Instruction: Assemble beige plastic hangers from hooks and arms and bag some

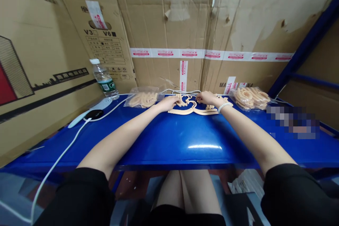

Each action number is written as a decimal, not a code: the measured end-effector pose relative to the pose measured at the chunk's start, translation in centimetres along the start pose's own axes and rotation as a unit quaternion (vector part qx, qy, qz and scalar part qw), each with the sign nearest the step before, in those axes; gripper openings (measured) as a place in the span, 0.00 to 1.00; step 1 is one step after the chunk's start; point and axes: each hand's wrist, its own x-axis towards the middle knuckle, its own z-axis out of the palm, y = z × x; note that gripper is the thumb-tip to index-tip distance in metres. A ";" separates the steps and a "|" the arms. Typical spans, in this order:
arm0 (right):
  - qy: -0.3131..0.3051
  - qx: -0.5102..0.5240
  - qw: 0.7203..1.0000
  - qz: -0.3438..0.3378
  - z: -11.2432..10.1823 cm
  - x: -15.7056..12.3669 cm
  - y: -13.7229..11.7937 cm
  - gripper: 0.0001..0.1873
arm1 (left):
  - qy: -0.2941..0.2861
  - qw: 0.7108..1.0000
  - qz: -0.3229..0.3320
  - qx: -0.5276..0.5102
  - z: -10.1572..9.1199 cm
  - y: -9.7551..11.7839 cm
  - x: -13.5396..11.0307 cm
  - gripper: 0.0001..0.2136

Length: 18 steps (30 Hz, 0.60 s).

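Observation:
Beige carved-looking scroll pieces [194,105] lie in a roughly mirrored ornamental layout at the back middle of the blue table [169,141]. Two long curved strips [181,112] form its near edge and meet in the middle. My left hand [168,103] is at the left side of the layout, its fingers closed on a curly scroll piece there. On the other side my right hand [208,97], with a beaded bracelet on the wrist, has its fingertips pinched together at a small beige piece [199,100]. Part of the layout is hidden behind my right hand and wrist.
Clear plastic bags of beige pieces lie on the left [144,99] and right [250,97]. A water bottle [105,79], a pale blue long-handled object [91,111] and a black round pad [94,114] with a white cable stand left. Cardboard [164,24] walls the back.

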 end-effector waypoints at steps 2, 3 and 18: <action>0.015 0.020 1.000 0.005 0.4 0.1 0.1 0.05 | -0.003 1.000 0.000 0.000 0.0 -0.1 0.0 0.14; 0.028 0.035 0.999 0.008 0.5 0.1 0.2 0.03 | -0.003 1.000 0.000 0.000 0.0 -0.2 0.0 0.13; 0.236 0.549 0.800 0.048 -0.6 -7.2 -4.2 0.21 | 0.180 0.977 0.023 -0.112 -2.2 5.0 -3.6 0.12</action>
